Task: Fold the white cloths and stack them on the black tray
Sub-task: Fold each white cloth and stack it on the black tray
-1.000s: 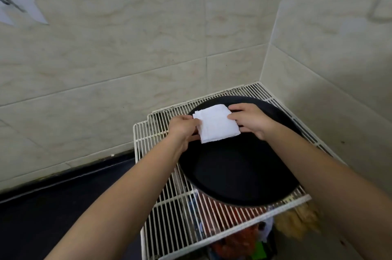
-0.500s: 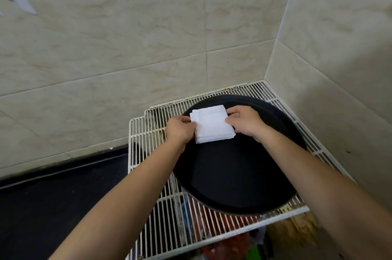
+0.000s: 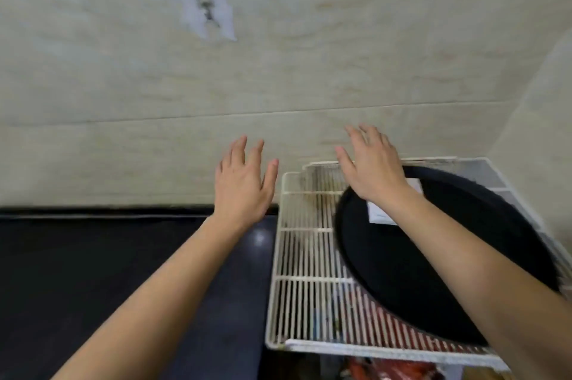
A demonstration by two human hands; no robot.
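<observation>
Tiled corner, wire rack point(image 3: 305, 259); folded cloth point(image 3: 379, 215) on black tray point(image 3: 418, 271); hands spread, empty.

We hold out 2 bare hands with fingers spread and nothing in them. Our left hand point(image 3: 244, 184) hangs to the left of the white wire rack point(image 3: 305, 255), over the glossy black countertop point(image 3: 77, 271). Our right hand point(image 3: 371, 169) hovers above the far rim of the round black tray point(image 3: 433, 271) on that rack. 1 folded white cloth point(image 3: 379, 215) lies in the tray, partly hidden by our right wrist.
</observation>
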